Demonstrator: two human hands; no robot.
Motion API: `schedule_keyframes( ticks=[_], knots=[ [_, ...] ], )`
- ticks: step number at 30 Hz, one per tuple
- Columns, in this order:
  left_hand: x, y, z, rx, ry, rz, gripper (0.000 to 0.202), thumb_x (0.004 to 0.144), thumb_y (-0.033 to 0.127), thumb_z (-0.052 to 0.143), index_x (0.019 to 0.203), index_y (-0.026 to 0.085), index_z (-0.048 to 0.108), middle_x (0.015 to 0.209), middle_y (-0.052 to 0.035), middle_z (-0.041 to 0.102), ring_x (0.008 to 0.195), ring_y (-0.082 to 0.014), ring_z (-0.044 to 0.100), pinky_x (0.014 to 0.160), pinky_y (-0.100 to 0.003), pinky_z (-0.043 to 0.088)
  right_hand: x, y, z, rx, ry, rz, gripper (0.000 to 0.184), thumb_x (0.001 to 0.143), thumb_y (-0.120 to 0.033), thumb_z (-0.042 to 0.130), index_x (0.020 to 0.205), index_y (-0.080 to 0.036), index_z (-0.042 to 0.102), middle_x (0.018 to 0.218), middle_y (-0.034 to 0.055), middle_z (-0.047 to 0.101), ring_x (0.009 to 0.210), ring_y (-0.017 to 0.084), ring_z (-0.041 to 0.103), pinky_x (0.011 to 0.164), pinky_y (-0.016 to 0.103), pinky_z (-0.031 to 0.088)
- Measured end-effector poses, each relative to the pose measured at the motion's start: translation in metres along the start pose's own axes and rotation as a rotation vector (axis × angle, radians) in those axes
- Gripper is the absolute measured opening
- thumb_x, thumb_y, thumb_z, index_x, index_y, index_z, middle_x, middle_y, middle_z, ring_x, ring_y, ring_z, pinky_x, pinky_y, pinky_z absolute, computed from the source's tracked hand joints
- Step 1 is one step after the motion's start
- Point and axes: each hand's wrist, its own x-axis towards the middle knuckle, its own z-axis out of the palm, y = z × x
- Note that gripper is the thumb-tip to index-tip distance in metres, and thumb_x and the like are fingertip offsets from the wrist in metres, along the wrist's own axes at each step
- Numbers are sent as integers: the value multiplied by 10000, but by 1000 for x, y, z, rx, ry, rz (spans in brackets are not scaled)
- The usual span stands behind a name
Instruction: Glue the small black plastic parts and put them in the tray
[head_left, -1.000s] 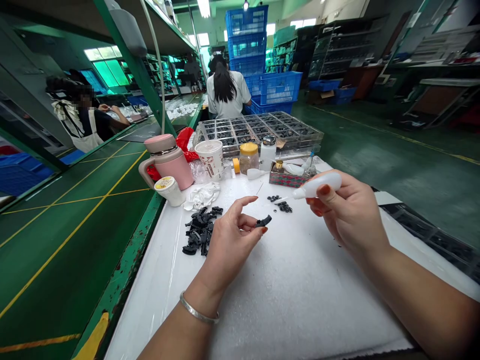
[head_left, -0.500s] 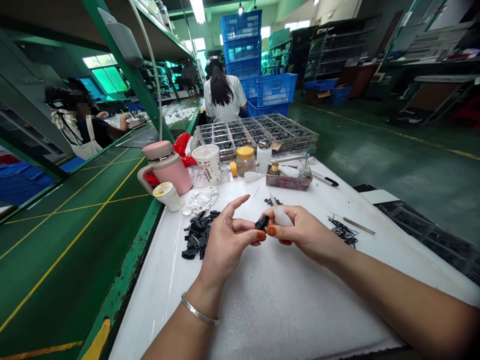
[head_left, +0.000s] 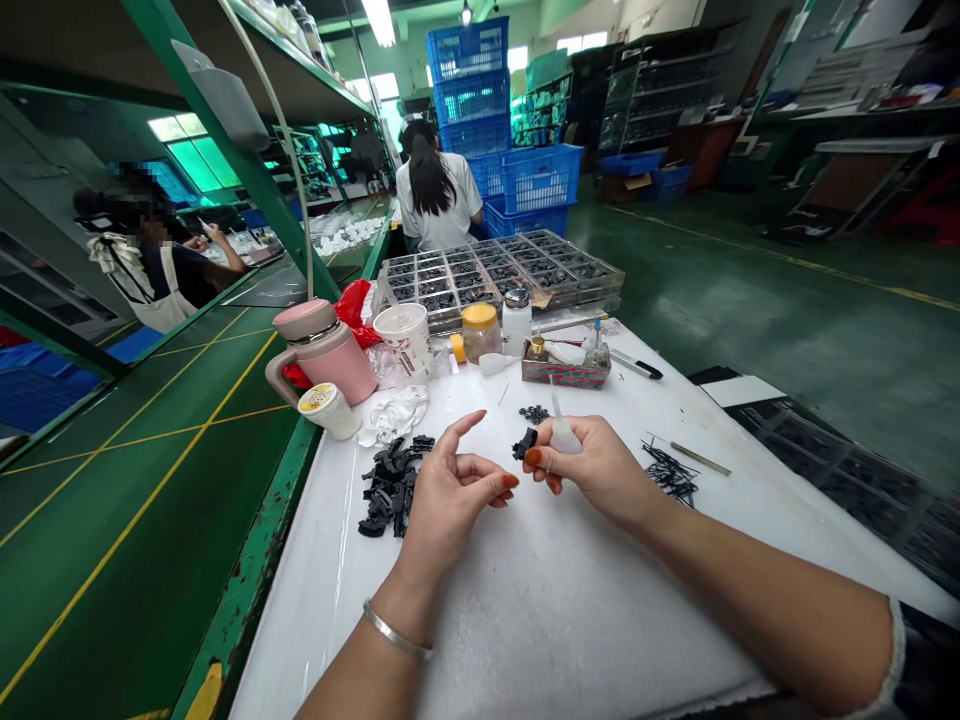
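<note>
One white surface (head_left: 600, 620) carries the work, and most of it looks left: a loose pile of black parts (head_left: 390, 490) lies at the left, with a finished-looking bundle of thin black strips (head_left: 670, 475) off right. The right hand (head_left: 592, 470) grips a dropper bottle (head_left: 564, 435), tip up, a single black part (head_left: 525, 443) against its fingertips, whether held I cannot tell. The left hand (head_left: 450, 500) hangs open, empty, just beside.

Dropper bottle (head_left: 564, 435): lower body hidden by right hand (head_left: 592, 470) fingers. Black plastic part (head_left: 525, 443) just left of it, too small to read its shape. Black bits (head_left: 534, 413) just beyond it and tray (head_left: 577, 297) contents further on: also too small.
</note>
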Motion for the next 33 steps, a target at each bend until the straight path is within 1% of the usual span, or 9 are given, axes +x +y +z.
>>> schedule_keyframes(
  ticks=[7,12,15,17,19,22,24,30,33],
  knots=[
    [0,6,-9,16,158,45,714,672,273,739,1298,127,427,625,-5,652,559,-133,599,547,-231,503,6,-14,-34,17,212,-84,308,691,-407,741,702,-131,605,598,7,582,537,101,525,522,242,457],
    [-7,15,-9,1,223,80,410,696,296,726,1050,143,588,659,-12,649,591,-126,598,549,-215,493,11,-16,-47,22,319,-99,281,652,-354,772,722,-133,613,601,5,593,522,99,516,511,247,458],
    [-1,26,-1,136,79,18,274,717,299,704,940,155,635,704,-35,657,634,-148,613,567,-238,502,13,-15,-46,20,311,-93,218,688,-306,736,724,-128,615,589,-1,584,508,94,508,503,243,445],
    [11,30,8,344,-78,-7,225,743,309,669,919,168,668,758,-55,668,676,-171,619,589,-263,504,12,-15,-45,11,292,-96,179,717,-275,704,716,-130,599,581,-5,577,510,93,510,511,240,442],
    [28,28,18,622,-173,70,179,771,293,628,902,194,699,797,-61,677,700,-182,613,623,-282,490,11,-16,-44,5,265,-113,160,743,-262,672,707,-133,583,581,-7,573,516,93,512,523,238,443],
    [57,12,29,988,-160,272,156,768,203,600,867,221,719,838,-55,688,719,-190,602,680,-301,453,10,-16,-44,7,246,-127,174,743,-283,665,713,-130,589,584,-3,570,517,97,509,526,243,441],
    [71,-2,33,1109,-137,318,179,758,159,589,866,221,718,850,-58,690,736,-199,603,695,-305,435,10,-16,-44,9,253,-110,205,719,-312,686,710,-127,598,579,-1,569,515,103,506,520,249,440],
    [85,-20,33,1183,-142,339,189,738,94,538,753,208,689,806,-48,677,709,-188,591,662,-289,406,12,-12,-43,-16,237,-134,257,725,-373,680,701,-128,606,579,5,575,517,107,508,509,244,427],
    [81,-14,30,1024,-167,265,128,728,129,564,725,189,677,763,-43,672,689,-174,586,659,-285,426,12,-11,-43,-21,231,-135,275,722,-390,685,691,-131,599,574,4,569,514,105,506,508,241,427]
  ],
)
